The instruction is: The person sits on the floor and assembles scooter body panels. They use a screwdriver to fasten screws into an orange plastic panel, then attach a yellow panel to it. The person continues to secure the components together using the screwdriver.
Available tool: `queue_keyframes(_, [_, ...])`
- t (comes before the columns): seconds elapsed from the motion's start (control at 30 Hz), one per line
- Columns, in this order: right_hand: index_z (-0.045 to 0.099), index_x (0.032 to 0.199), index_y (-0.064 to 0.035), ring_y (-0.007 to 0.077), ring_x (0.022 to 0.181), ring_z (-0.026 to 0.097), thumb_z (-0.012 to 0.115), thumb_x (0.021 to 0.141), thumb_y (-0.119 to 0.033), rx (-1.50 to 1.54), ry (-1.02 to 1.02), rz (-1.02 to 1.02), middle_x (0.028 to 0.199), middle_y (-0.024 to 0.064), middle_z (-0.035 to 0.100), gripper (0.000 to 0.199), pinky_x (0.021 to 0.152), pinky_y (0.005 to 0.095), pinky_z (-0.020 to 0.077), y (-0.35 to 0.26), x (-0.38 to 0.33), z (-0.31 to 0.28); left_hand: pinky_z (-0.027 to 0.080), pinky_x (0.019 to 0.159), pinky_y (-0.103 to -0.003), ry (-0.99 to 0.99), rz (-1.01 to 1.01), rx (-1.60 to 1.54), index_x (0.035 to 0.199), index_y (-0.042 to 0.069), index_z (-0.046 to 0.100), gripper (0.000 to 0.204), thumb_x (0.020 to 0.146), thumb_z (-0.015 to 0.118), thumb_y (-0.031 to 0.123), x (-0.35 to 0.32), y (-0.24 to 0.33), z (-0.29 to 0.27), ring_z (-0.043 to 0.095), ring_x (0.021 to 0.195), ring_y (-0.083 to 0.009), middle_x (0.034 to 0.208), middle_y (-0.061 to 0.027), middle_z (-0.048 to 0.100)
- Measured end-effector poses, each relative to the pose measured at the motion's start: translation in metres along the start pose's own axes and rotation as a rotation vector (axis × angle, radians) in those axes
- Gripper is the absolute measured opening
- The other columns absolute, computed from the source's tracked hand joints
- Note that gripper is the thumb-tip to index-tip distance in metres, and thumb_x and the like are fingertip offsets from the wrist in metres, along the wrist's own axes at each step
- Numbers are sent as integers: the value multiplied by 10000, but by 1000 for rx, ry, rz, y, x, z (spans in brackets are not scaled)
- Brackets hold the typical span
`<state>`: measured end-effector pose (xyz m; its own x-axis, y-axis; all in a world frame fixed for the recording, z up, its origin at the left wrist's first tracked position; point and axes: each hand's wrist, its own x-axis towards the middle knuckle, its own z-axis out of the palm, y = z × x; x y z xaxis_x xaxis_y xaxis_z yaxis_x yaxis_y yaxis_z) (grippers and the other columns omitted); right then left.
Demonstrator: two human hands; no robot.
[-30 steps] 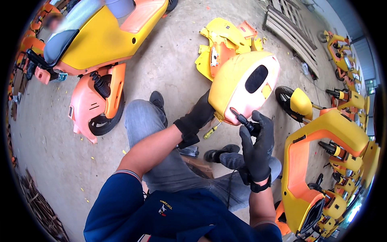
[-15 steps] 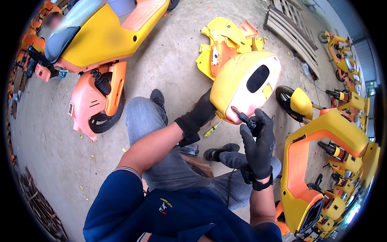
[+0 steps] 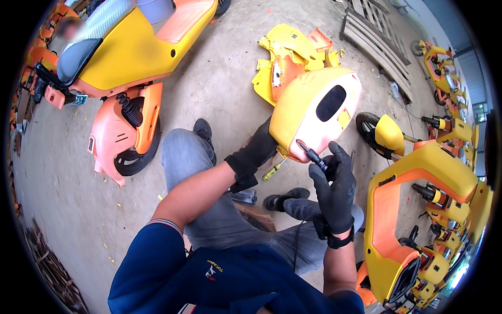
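Note:
A rounded yellow-orange scooter cover point(image 3: 294, 107) with a dark oval panel is in front of me, tilted. My left hand point(image 3: 263, 142), in a black glove, grips its left lower edge; some of the fingers are hidden behind it. At the cover's lower right edge, my gloved right hand point(image 3: 337, 180) pinches a slim black part point(image 3: 315, 157) between thumb and fingers. The tip of that part meets a small slot in the cover; its exact kind is unclear. Below the cover's edge is a screwdriver point(image 3: 271, 172) with a yellow handle.
Yellow and orange body panels point(image 3: 293, 42) are piled beyond the cover. A yellow scooter point(image 3: 130, 52) is at the upper left and another scooter body point(image 3: 384, 209) close on my right. A wooden pallet point(image 3: 376, 52) lies at the upper right; more scooters point(image 3: 436, 267) line the right side.
The cover, both hands and the black part show only a slight shift to the left, much like the surroundings. Both hands keep the same holds.

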<state>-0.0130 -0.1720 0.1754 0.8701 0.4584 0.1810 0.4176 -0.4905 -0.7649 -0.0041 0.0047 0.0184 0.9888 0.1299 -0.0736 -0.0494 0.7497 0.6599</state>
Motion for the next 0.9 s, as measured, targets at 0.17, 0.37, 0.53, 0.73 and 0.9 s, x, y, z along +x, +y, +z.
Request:
queue_keyframes(0.17, [600, 1104, 17, 131, 670, 594, 637, 923, -21, -157, -17, -140, 854, 82, 598, 189, 602, 277, 480, 27, -4, 0, 467, 1051, -340, -17, -5, -37, 1417, -8, 427, 430, 1039, 493, 185, 0, -8, -2, 572, 1226, -196, 1383, -139, 547])
queue_keyframes(0.37, [606, 1068, 16, 84, 704, 569, 582, 954, -23, 235, 249, 218, 857, 38, 602, 123, 599, 250, 492, 60, -12, -5, 498, 1014, -350, -10, -89, -300, 1391, -1, 446, 413, 1026, 522, 177, 0, -6, -9, 597, 1185, -201, 1343, -132, 568])
queue_keyframes(0.53, [618, 1096, -3, 73, 695, 561, 598, 957, -64, 213, 206, 353, 831, 21, 613, 153, 607, 234, 494, 99, -18, -26, 530, 958, -341, 21, 6, -101, 1326, 8, 489, 350, 1024, 517, 182, -2, 11, -8, 632, 1115, -192, 1258, -101, 602])
queue_keyframes(0.73, [677, 1025, -19, 82, 678, 593, 617, 947, -142, 241, -46, 528, 821, 29, 665, 157, 604, 244, 513, 187, -8, 16, 537, 916, -320, 100, 61, -51, 1302, 8, 508, 340, 1012, 527, 184, 1, 10, -16, 640, 1078, -169, 1208, -91, 620])
queue_keyframes(0.9, [688, 942, -49, 216, 679, 638, 642, 922, -193, -17, -250, 357, 766, 126, 671, 152, 667, 357, 499, 251, 8, 102, 524, 917, -303, 144, 107, 32, 1312, 0, 510, 360, 1011, 539, 196, 4, 17, -21, 619, 1094, -148, 1217, -80, 616])
